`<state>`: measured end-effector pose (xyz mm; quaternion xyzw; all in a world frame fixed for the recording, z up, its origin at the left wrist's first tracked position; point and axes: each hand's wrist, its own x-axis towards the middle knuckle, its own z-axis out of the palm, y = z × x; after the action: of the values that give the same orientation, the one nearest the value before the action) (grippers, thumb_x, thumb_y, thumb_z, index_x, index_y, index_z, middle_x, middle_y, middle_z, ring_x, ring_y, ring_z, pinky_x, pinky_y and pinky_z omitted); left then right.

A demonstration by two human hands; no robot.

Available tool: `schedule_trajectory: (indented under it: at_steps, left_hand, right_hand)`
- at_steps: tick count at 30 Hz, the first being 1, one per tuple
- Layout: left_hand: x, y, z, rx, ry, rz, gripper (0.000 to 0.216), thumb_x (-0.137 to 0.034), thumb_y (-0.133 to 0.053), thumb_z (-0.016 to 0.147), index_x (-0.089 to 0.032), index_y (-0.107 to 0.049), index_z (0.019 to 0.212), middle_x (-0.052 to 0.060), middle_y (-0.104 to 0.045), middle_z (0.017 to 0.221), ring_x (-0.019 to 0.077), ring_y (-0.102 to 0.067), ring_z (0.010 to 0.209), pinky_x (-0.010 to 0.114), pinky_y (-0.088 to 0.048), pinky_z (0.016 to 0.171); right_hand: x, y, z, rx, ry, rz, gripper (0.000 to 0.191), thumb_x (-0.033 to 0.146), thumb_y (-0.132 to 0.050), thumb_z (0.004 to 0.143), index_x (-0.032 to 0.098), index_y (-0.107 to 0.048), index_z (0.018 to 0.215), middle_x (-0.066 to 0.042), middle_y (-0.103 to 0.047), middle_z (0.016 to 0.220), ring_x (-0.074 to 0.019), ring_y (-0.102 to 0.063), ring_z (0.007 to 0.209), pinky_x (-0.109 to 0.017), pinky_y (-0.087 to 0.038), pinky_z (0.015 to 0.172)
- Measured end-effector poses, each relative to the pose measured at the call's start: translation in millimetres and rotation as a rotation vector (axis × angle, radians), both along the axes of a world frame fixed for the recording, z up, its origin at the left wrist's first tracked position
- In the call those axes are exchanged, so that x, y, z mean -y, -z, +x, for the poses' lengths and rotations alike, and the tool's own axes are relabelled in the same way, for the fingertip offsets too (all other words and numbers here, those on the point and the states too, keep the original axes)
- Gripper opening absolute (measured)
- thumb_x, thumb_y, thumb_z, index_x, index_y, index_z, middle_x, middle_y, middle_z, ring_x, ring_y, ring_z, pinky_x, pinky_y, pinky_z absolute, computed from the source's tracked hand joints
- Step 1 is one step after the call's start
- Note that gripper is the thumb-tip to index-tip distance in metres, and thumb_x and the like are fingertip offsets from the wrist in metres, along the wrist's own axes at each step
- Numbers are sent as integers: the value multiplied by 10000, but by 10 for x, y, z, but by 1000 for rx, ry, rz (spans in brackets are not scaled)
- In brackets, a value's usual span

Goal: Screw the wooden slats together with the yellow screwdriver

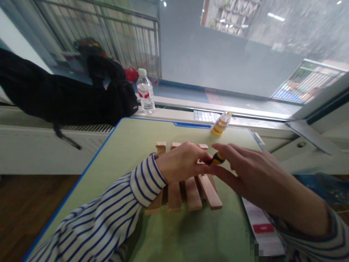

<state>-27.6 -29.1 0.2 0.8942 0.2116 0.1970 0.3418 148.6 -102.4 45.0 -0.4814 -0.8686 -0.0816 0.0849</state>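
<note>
A short screwdriver (218,159) with a yellow and black handle is held over the wooden piece, its shaft hidden from me. My right hand (245,167) has thumb and fingers closed around the handle from the right. Fingertips of my left hand (185,162) pinch at the dark front end of the screwdriver; whether a screw is between them too, I cannot tell. Beneath both hands lies a slatted wooden piece (193,194) of several pale wooden strips side by side. My left hand and wrist cover its middle. The rightmost strip (210,193) sits at an angle to the others.
The pale green table (114,160) has a blue edge. A bottle with a yellow base (221,123) stands at its back right. Behind, on the sill, are a water bottle (145,92) and a black bag (117,91). White and red packaging (261,227) lies at the right.
</note>
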Motion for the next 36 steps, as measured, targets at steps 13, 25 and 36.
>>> schedule_trajectory:
  at_steps: [13,25,36]
  left_hand:
    - [-6,50,2,45,54,-30,177,-272,-546,849,-177,-674,927,-25,-603,706,75,-529,664,177,-354,603]
    - [-5,0,-20,-14,110,-92,217,-253,-472,882,-155,-655,946,-13,-616,725,91,-535,681,184,-375,617]
    - [31,-69,-5,19,-23,-64,207,-340,-603,802,-168,-696,869,-31,-600,663,66,-528,610,165,-354,559]
  right_hand:
    - [-62,25,91,86,-134,10,168,210,-472,870,181,-476,1036,-8,-528,831,-124,-471,666,-269,-347,574]
    - [47,132,-52,-43,51,97,161,303,-407,903,191,-454,798,21,-500,626,-108,-460,517,-262,-253,471]
    - [30,19,-17,-2,0,9,163,342,-409,907,212,-469,985,17,-588,805,-134,-560,645,-273,-312,522]
